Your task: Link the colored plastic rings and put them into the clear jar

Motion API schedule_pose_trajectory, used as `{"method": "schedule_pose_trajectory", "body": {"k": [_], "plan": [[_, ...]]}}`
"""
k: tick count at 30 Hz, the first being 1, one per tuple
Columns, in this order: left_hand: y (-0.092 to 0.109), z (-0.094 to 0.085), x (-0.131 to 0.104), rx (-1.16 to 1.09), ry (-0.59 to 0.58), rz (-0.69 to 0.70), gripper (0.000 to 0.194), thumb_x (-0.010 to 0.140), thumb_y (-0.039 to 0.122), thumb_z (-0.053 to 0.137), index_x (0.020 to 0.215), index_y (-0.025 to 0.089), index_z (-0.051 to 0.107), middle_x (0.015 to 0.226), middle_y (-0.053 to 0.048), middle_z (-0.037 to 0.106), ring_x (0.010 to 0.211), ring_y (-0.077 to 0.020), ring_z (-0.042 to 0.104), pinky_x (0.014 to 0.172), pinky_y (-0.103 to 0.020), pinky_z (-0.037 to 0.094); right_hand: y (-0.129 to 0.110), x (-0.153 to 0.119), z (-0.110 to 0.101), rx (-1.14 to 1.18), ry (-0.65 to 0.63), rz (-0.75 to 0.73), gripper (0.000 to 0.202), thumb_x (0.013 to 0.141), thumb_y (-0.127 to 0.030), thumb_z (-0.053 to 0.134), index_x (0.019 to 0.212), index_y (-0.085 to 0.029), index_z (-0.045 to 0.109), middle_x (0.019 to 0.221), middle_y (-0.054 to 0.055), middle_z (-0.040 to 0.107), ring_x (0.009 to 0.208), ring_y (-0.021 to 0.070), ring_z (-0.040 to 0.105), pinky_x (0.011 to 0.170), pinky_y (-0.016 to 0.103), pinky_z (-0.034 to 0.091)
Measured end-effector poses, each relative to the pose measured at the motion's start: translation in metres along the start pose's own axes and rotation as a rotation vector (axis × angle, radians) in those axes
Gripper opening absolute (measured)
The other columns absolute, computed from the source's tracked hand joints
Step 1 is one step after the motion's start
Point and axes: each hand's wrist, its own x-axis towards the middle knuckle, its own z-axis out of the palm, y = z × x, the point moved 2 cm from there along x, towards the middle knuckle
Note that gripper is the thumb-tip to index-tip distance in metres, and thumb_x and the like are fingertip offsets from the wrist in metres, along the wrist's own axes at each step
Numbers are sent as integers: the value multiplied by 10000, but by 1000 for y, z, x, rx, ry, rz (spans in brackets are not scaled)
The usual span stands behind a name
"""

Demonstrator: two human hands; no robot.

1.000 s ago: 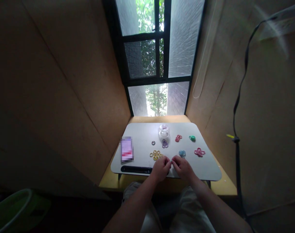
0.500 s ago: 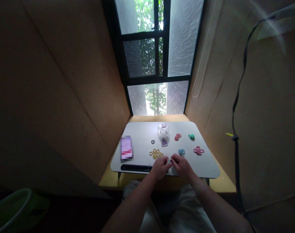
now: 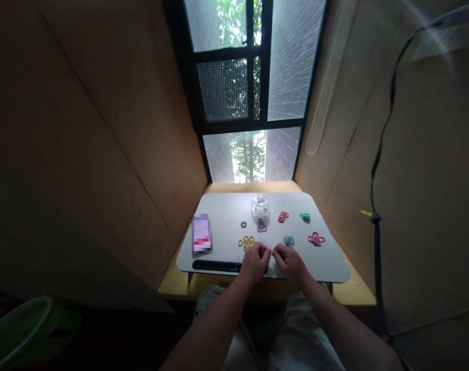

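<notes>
My left hand [image 3: 256, 259] and my right hand [image 3: 290, 261] meet above the front of the white table [image 3: 222, 208], fingers pinched together. A tiny pale bit of what looks like a hair tie [image 3: 272, 252] shows between the fingertips; the fingers hide most of it. Just beyond my left hand lie yellow hair ties [image 3: 246, 241], partly covered by it. Blue hair ties [image 3: 289, 240] are close behind my right hand. Farther off sit purple hair ties [image 3: 261, 225], a single dark one [image 3: 243, 224], red ones [image 3: 283, 217], green ones [image 3: 305, 217] and pink ones [image 3: 316, 238].
A clear round jar [image 3: 260, 207] stands at the back middle of the table. A blurred purple and white item [image 3: 201, 234] lies at the left. The long black tray-like strip [image 3: 216, 266] runs along the front edge. A black cord [image 3: 376, 257] hangs at the right.
My fingertips have shifted slightly, with a small gap now between the two hands. A greenish bit seen between them before now looks pale. The piles on the table stay put.
</notes>
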Motion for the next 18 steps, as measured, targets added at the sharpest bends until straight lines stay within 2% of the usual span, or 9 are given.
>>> {"method": "schedule_pose_trajectory", "body": {"k": [7, 13, 18], "plan": [[3, 0, 0, 28, 33, 27, 173, 831, 325, 537, 748, 176, 561, 678, 15, 574, 645, -120, 520, 620, -243, 365, -1, -1, 0, 36, 2, -2, 198, 852, -312, 492, 680, -215, 484, 589, -29, 494, 552, 130, 462, 542, 242, 342], [3, -1, -4, 22, 15, 58, 172, 819, 328, 569, 754, 169, 565, 670, 17, 557, 628, -110, 496, 608, -236, 370, -2, -1, 0, -2, -6, -1, 159, 826, -250, 484, 672, -212, 485, 594, -34, 478, 568, 128, 455, 556, 243, 332], [2, 1, -3, -31, 21, 106, 150, 815, 300, 580, 860, 162, 622, 800, -22, 609, 721, -128, 553, 632, -232, 428, 0, -2, 1, 8, -9, 13, 131, 827, -240, 477, 705, -209, 512, 617, -28, 513, 583, 129, 477, 567, 242, 334]]}}
